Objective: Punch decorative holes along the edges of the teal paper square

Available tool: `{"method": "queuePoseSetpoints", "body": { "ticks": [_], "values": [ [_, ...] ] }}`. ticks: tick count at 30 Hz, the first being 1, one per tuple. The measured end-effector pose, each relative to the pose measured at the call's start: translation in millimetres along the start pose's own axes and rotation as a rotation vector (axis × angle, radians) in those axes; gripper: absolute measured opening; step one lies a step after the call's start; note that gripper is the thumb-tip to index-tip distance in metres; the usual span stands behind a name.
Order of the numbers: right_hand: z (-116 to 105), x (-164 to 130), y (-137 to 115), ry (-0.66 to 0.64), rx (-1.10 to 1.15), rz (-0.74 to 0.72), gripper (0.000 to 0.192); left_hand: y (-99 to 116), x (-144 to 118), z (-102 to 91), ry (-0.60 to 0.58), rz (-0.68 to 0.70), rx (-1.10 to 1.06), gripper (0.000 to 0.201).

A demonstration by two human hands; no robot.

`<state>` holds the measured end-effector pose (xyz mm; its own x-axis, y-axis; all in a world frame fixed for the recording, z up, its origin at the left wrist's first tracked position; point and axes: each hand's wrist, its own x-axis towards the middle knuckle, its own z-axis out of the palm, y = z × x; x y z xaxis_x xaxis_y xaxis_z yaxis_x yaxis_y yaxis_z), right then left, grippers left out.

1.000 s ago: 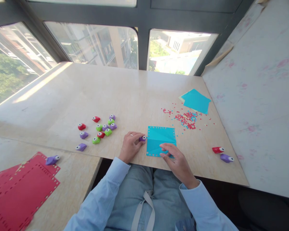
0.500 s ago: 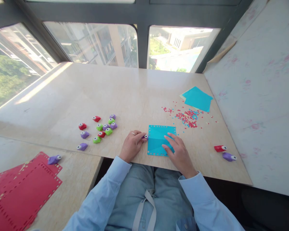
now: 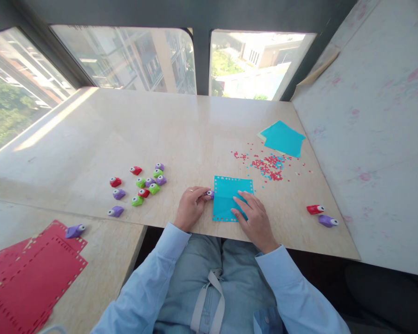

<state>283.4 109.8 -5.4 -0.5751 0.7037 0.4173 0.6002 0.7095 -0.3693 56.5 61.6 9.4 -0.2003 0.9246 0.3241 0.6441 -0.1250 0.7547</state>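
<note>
At the sheet's left edge, the left hand (image 3: 191, 207) pinches a small purple punch (image 3: 209, 194) while the right hand (image 3: 252, 217) (fingers spread flat) pins the blue paper (image 3: 229, 197), which could skew if that pressure eases.

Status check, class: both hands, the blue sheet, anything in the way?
Left hand pinching purple punch at blue sheet edge. Right hand flat on sheet. Nothing in the way.

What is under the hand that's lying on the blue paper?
The right hand lies flat on the blue paper, which rests on the table. The hand hides the paper's lower right part, so any holes punched there cannot be seen.
</note>
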Motion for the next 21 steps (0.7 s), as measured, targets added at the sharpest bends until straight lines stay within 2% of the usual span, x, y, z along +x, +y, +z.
{"method": "queuePoseSetpoints", "body": {
  "ticks": [10, 21],
  "values": [
    [-0.2, -0.3, -1.4, 0.0, 0.004, 0.012, 0.037, -0.7, -0.3, -0.4, 0.041, -0.062, -0.031, 0.019],
    [-1.2, 0.1, -2.7, -0.009, 0.019, 0.022, 0.036, 1.9, 3.5, 1.9, -0.005, -0.054, -0.025, 0.015]
  ]
}}
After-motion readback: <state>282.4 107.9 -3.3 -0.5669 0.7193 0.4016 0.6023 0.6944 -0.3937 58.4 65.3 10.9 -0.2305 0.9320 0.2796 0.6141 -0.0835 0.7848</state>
